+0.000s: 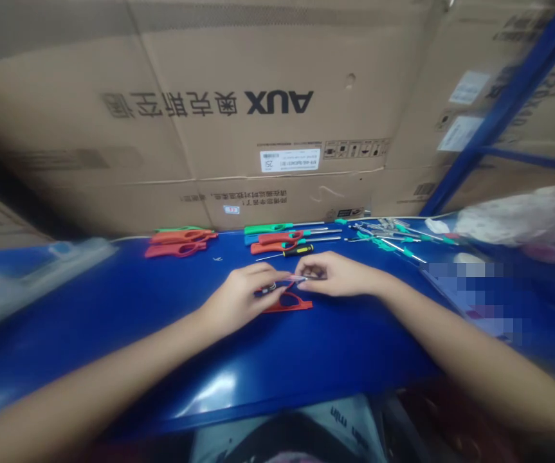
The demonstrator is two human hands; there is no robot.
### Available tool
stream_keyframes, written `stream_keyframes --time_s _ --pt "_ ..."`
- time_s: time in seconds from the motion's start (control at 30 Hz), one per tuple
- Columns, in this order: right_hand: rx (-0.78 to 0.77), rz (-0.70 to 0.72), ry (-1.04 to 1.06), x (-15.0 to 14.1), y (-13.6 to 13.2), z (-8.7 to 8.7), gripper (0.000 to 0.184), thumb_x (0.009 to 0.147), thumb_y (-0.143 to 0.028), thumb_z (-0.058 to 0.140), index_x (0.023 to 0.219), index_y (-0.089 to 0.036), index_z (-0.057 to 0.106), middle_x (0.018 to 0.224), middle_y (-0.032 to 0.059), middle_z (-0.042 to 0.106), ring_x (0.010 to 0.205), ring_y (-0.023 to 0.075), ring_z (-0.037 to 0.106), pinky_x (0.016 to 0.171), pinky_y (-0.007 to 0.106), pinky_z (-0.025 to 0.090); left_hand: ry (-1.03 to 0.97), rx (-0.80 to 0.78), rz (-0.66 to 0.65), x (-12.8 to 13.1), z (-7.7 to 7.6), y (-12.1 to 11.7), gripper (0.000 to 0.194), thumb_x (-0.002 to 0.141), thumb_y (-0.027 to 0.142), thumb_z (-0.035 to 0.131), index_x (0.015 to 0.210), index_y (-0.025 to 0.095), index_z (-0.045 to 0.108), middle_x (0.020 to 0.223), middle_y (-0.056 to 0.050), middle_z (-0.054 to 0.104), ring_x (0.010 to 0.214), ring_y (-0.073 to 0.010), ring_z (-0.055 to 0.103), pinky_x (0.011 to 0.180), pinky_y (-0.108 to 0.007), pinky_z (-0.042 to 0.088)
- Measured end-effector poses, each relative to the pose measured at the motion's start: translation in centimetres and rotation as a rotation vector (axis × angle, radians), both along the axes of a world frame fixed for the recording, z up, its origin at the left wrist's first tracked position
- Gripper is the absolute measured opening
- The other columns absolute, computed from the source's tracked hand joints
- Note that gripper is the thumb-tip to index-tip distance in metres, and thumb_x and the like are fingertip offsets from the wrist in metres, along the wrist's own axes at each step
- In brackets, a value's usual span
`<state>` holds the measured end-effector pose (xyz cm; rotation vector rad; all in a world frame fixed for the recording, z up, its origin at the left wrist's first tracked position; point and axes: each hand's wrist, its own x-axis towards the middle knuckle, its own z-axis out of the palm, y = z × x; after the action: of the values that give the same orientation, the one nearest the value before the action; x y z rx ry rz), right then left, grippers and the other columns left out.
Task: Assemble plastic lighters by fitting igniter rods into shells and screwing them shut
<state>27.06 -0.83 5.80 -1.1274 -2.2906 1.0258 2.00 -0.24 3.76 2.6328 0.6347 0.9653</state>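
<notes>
Head view, both hands [277,286] pinching small parts [298,278], near edge [200,419] below

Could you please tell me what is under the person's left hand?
From under the left hand, a red plastic piece shows on the blue table; whatever the hand covers cannot be seen.

Screwdriver [298,251] behind hands [238,297] on table [306,360], rods [407,253] right of screwdriver, carton [209,145] behind table
</notes>
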Motion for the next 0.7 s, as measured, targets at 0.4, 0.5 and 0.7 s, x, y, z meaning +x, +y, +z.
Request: stream_keyframes --time_s 0.4,0.5,0.7 --pt "0.046 0.044 -0.031 0.6 -0.9 -2.0 0.022 0.094 -0.036 0.061 0.092 -0.017 0.07 0.084 0.0031 0.071 0.076 0.014 0.062 0.072 0.027 0.048 -0.138 -0.148 0.133 -2.3 -2.5 -1.1 0.017 0.094 0.029 0.066 0.096 0.018 0.078 0.086 -0.002 0.079 0.071 -0.0123 0.074 0.071 -0.018 0.057" --pt "0.103 0.088 -0.059 1.0 -0.8 -2.0 0.021 0.096 -0.035 0.059 0.092 -0.017 0.071 0.091 0.0044 0.07 0.081 0.0148 0.062 0.076 0.028 0.047 -0.162 -0.222 0.197 -2.4 -2.7 -0.9 0.015 0.091 0.03 0.069 0.092 0.019 0.079 0.09 -0.002 0.08 0.077 -0.0139 0.075 0.074 -0.019 0.057" --pt "-0.03 0.032 -0.058 1.2 -1.2 -1.4 0.016 0.094 -0.032 0.061 0.095 -0.016 0.065 0.08 0.0011 0.067 0.07 0.0119 0.057 0.065 0.024 0.045 -0.091 -0.289 0.225 -2.4 -3.3 -0.7 0.017 0.091 0.029 0.069 0.104 0.021 0.078 0.102 -0.004 0.079 0.081 -0.0146 0.073 0.072 -0.022 0.056"
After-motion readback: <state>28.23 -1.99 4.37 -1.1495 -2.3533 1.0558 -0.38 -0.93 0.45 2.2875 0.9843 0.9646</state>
